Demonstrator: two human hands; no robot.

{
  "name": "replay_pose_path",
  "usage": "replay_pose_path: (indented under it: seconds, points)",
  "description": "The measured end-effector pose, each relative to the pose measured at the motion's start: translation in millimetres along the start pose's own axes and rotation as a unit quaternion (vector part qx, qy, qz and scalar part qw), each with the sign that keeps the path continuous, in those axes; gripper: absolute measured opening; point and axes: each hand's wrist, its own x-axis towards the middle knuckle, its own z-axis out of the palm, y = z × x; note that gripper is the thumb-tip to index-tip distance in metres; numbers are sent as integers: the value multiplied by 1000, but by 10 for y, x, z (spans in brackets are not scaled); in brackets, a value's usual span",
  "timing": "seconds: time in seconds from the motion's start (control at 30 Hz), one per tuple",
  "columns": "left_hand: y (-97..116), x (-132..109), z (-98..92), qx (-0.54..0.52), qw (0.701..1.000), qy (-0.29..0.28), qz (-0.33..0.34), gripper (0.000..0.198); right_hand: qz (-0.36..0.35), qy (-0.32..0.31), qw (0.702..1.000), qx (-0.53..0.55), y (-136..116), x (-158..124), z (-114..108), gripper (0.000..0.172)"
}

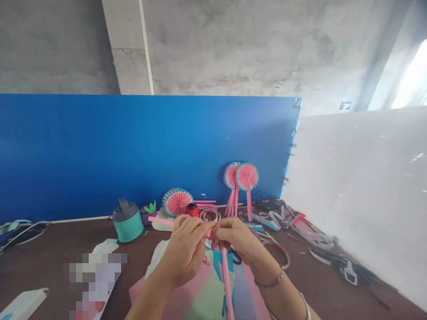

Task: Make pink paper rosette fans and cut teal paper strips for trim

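Observation:
My left hand (185,251) is closed around a pink paper strip (160,221), whose flat end pokes out to the left past my knuckles. Fingertips of my right hand (237,238) pinch at pink paper right beside my left thumb, so the two hands nearly touch. A long pink strip (227,284) runs down from below my right fingers toward the near edge. Whether both strips are one piece is hidden by my fingers. Sheets of coloured paper (203,298) in pink, pale green and lilac lie under my hands. Dark scissor handles (236,257) show beneath my right hand.
Pink pleated paper fans (247,177) lean on the blue panel (100,151), with another pleated fan (176,203) further left. A teal container (127,224), a purple pot (147,215) and a red bottle (192,210) stand behind. Loose strips (280,218) and a buckled strap (350,273) lie right.

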Motion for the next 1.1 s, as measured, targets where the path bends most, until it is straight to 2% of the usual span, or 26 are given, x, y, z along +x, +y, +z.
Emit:
replay_pose_path:
  seconds: [0.2, 0.4, 0.7, 1.1]
  points:
    - [-41, -40, -12, -52, 998, 9, -22, 46, -14, -46, 999, 24, -45, -39, -28, 14]
    - [-34, -38, -31, -68, 997, 9, -35, 44, -24, -66, 997, 7, -20, -45, -72, 25]
    - [6, -47, 4, -109, 991, 14, -75, 42, -35, -49, 998, -10, -41, -53, -31, 18]
    - [-34, -11, -5, 45, 999, 23, 1, 53, 11, -6, 1000, 1, -39, -8, 34, 14]
